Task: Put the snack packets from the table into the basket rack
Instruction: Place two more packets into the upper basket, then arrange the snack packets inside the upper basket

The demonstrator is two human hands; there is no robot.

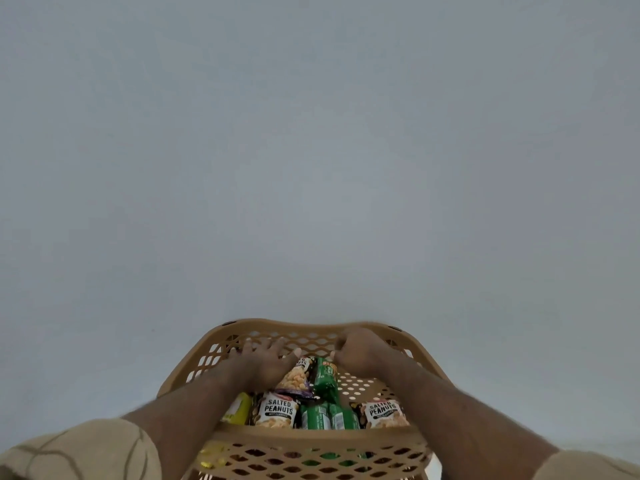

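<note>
While both arms reach in from the bottom edge, a plain grey wall (311,150) fills most of the view. Tan plastic basket rack (313,436) with lattice sides sits low centre, packets inside the top tier. Left hand (265,362) lies flat at the back left of the tier, fingers (277,342) spread, palm down on the packets there. Right hand (362,351) is at the back right, fingers curled in; can't tell if they pinch anything. Between the hands: a purple-edged peanut packet (298,377), label mostly unreadable, touching a green packet (325,375), writing unreadable. Front row, left to right: yellow packet (239,408), no legible text; packet reading "SALTED PEANUTS" (278,410); two green packets (327,416) side by side, text blurred; second "SALTED PEANUTS" packet (382,414). Brand logos too small to read. More packets show dimly through the front lattice below.
</note>
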